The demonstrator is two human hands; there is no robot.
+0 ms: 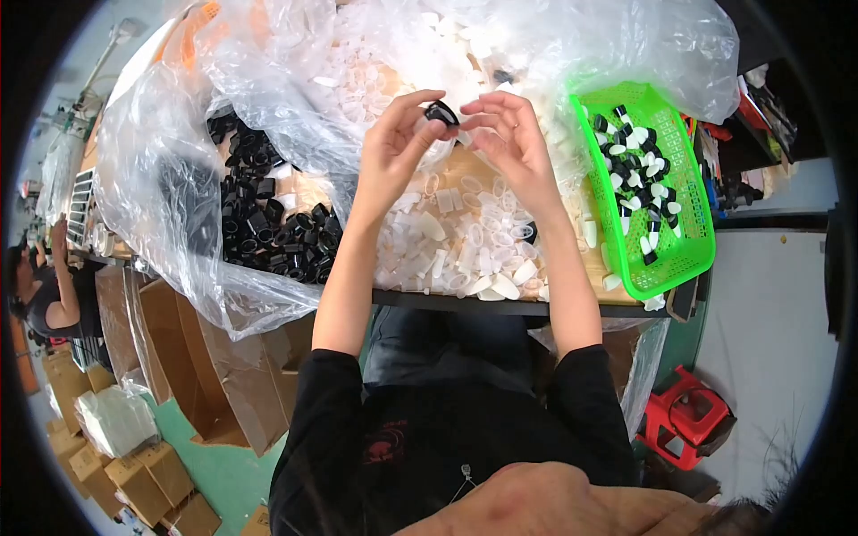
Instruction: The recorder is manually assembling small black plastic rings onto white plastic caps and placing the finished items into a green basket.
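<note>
My left hand [393, 143] pinches a small black oval cap [441, 113] between thumb and fingers, above the middle of the table. Just right of it, my right hand [514, 143] has its fingers bent in close to the cap's edge. Its thumb and middle finger nearly meet; whatever may be between them is too small to make out. Beneath and in front of both hands lie many clear oval rings and whitish oval pieces [474, 241]. Loose black caps [268, 223] are heaped to the left of my left forearm, partly under clear plastic.
A green basket [639, 286] on the right holds several black-and-white assembled pieces [639, 170]. Clear plastic sheeting [259, 295] drapes over the table's left and far sides. Cardboard boxes [152, 473] and a red stool [684, 420] stand below. Another person [54, 286] is at far left.
</note>
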